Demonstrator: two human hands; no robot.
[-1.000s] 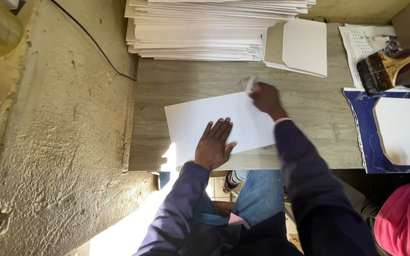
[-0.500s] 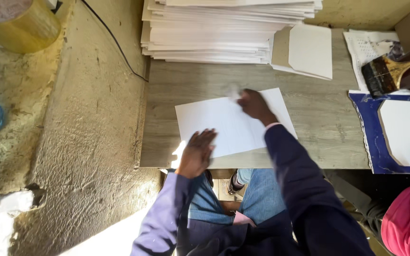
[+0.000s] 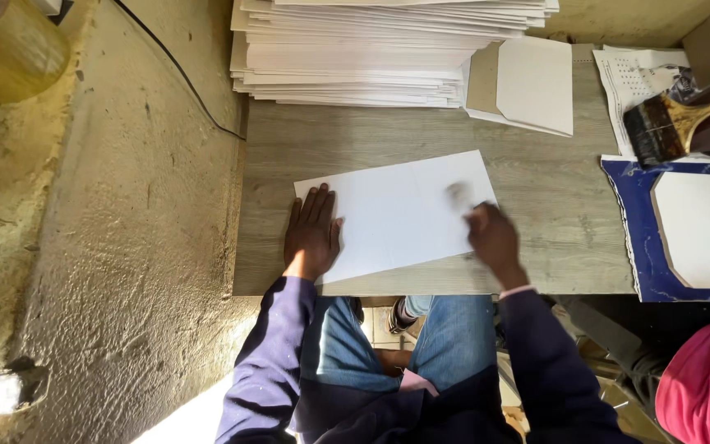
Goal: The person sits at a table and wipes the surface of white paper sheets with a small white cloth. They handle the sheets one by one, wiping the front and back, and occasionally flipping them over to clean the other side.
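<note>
While the left hand [image 3: 312, 233] lies flat on the near left corner of the white sheet [image 3: 396, 215], its fingers [image 3: 315, 205] stretched out and slightly spread with nothing pinched, the sheet rests pinned against the grey wood-grain worktop [image 3: 536, 189]. That open, pressing palm appears to serve as an anchor, so the paper does not slide. The right hand [image 3: 493, 238] sits at the sheet's near right edge, curled into a loose fist; a pale blur just beyond its knuckles hides whatever it may be gripping, so I cannot tell whether its fingers are closed on something or merely bunched.

The sheet lies between the two hands, its long axis running left to right across the worktop, tilted a little so the right end sits farther from the person than the left. Its near long edge reaches almost to the worktop's front edge.

Beyond the left fingers, well apart, stands a tall stack of white sheets [image 3: 355, 49], with a folded card piece [image 3: 527, 82] just beside it. Farther right of the right hand lie a blue-bordered board [image 3: 630, 230] and a wide brush [image 3: 659, 127]. A pink cloth [image 3: 704, 386] shows at the lower right.
</note>
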